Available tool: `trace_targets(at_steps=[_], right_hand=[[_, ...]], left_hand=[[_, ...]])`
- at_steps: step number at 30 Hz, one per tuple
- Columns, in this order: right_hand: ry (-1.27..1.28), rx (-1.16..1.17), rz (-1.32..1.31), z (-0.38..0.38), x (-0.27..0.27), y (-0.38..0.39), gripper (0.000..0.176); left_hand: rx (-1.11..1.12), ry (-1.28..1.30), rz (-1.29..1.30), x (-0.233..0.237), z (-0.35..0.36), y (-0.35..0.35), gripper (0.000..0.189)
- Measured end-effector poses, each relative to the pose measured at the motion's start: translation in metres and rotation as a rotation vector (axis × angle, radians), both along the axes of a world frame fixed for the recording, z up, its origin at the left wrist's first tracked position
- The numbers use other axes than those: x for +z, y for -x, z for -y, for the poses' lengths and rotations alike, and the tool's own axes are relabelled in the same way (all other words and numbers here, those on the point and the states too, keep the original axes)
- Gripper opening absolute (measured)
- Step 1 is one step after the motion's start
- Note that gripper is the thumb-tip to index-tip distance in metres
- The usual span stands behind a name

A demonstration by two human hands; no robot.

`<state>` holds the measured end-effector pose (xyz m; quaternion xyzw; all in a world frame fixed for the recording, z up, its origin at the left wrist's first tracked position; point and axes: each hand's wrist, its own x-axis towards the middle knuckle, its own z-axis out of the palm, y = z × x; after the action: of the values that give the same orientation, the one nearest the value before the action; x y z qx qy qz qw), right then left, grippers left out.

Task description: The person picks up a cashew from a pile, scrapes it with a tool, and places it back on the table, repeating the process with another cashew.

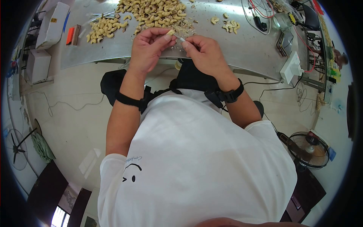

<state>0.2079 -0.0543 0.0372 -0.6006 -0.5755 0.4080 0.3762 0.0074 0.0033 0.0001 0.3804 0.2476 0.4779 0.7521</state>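
My left hand [148,48] pinches a pale cashew nut [171,32] between thumb and fingers, just above the metal table. In my right hand [206,54] is a small slim knife [181,39] with a light handle, its tip pointing at the nut. Most of the handle is hidden by my fingers. Beyond my hands spreads a large heap of cashew nuts [157,13], some with brown skin patches. Skin crumbs [184,28] lie beside the heap. A smaller pile of cashew nuts [107,27] sits to the left, and several nuts [231,26] lie to the right.
On the metal table [249,53], an orange-and-brown block [72,34] lies left and a glass jar [280,20] stands right, near red and black cables. A white power strip [291,69] is at the right edge. A fan [309,150] stands on the floor behind me.
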Motion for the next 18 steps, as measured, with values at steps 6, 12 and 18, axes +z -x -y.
trace_targets(at_steps=[6,12,18], right_hand=[[0.006,0.031,0.052,0.0011,0.0055,-0.0035,0.024],[0.028,0.071,-0.006,0.0006,0.0014,-0.0071,0.025],[0.111,0.108,0.021,-0.0010,0.0088,-0.0098,0.021]], left_hand=[[0.015,-0.078,-0.080,0.0005,0.0008,-0.0020,0.023],[0.009,-0.073,-0.096,0.0000,0.0013,-0.0018,0.019],[0.041,-0.066,-0.095,0.0027,0.0012,-0.0056,0.017]])
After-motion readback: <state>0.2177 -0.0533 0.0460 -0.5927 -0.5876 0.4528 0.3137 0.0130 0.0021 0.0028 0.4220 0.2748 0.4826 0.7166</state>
